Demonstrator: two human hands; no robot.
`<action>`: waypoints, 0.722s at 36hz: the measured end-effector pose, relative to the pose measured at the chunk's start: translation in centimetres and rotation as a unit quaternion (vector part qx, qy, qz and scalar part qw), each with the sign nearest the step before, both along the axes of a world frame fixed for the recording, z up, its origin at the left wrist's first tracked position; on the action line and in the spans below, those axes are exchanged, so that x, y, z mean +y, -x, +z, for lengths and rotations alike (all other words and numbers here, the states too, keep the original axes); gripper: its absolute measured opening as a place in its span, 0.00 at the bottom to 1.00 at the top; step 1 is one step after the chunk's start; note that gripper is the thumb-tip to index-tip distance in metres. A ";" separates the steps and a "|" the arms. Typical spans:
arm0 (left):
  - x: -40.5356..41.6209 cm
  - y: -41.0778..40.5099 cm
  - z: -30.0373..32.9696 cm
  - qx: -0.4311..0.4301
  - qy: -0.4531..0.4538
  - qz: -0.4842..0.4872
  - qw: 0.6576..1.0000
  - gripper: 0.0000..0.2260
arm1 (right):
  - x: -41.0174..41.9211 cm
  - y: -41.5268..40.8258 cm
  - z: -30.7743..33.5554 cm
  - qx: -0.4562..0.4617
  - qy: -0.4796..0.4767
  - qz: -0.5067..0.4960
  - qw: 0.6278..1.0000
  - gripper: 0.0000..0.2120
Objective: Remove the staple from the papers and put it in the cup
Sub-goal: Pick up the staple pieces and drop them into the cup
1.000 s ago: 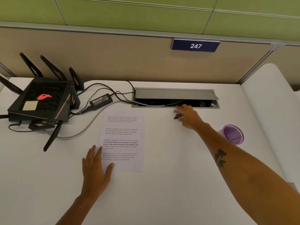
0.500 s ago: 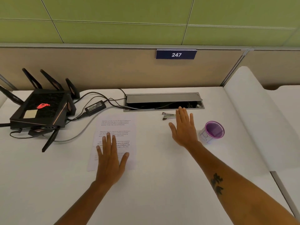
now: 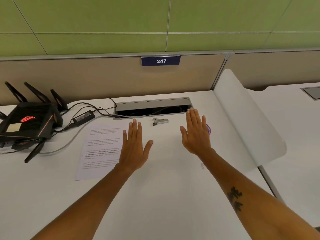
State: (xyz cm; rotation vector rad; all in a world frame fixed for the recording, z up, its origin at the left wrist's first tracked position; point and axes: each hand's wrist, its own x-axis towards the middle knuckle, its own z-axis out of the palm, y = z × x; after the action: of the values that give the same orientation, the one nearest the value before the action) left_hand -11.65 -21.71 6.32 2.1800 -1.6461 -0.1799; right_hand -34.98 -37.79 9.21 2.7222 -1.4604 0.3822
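Both hands are flat and empty over the desk point(image 3: 164, 196), fingers straight and only slightly apart, holding nothing. The staple remover point(image 3: 160, 121) lies on the desk just in front of the cable tray, between the two hands and a bit beyond the fingertips, with its long axis running left to right. I'd say the left hand point(image 3: 134, 149) and right hand point(image 3: 196, 135) are about equally near it. The papers point(image 3: 102, 149) sit under the left hand's edge; can't make out the staple itself. The cup point(image 3: 208, 129) is mostly hidden behind the right hand.
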 end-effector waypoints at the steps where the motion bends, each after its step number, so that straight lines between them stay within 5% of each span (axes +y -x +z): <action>1: -0.3 0.7 0.1 0.000 0.000 -0.007 1.000 0.40 | 0.0 0.8 0.1 -0.006 0.000 -0.002 1.000 0.34; 26: -2.3 10.9 -4.0 0.009 -0.079 -0.146 0.986 0.40 | 5.4 13.9 -5.0 0.011 -0.095 -0.146 0.985 0.31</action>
State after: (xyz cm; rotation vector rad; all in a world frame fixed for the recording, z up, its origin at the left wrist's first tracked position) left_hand -22.56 -24.01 2.35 2.0279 -1.9953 -0.4234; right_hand -48.92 -32.43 4.17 2.5733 -1.9467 0.2072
